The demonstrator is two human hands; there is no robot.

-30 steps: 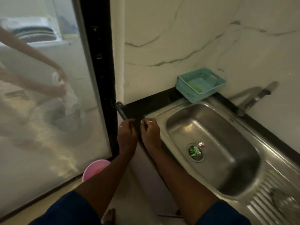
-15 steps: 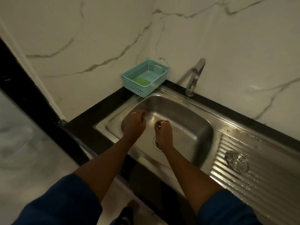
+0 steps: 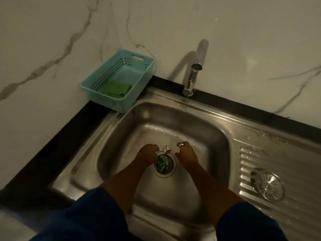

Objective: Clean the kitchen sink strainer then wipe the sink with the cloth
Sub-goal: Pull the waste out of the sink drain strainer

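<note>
**Q:** What are the hands doing, and where are the task's things lying?

**A:** Both hands are reaching into the sink (image 3: 215, 136). The left hand (image 3: 147, 154), fingers curled, is touching the rim of the strainer (image 3: 164, 165) at its 9 o'clock; whether it is actually pinching the rim cannot be told. The right hand (image 3: 186, 156), loosely curled and holding nothing visible, is hovering just beside the strainer at 2 o'clock. Green scraps (image 3: 162, 162) are filling the strainer at the basin's centre. The cloth (image 3: 117, 88) is lying folded in the basket (image 3: 92, 84), at 10 o'clock from the basin.

**Q:** What is threatening the step in hand?

**A:** Judging from the wet steel, the rim is probably slippery. A one-sided pull is risking a tilt, which would be tipping scraps into the open drain or across the basin. The faucet (image 3: 192, 79), at 12 o'clock, appears to be dripping, so debris may be spreading while the strainer is lifted.
</note>
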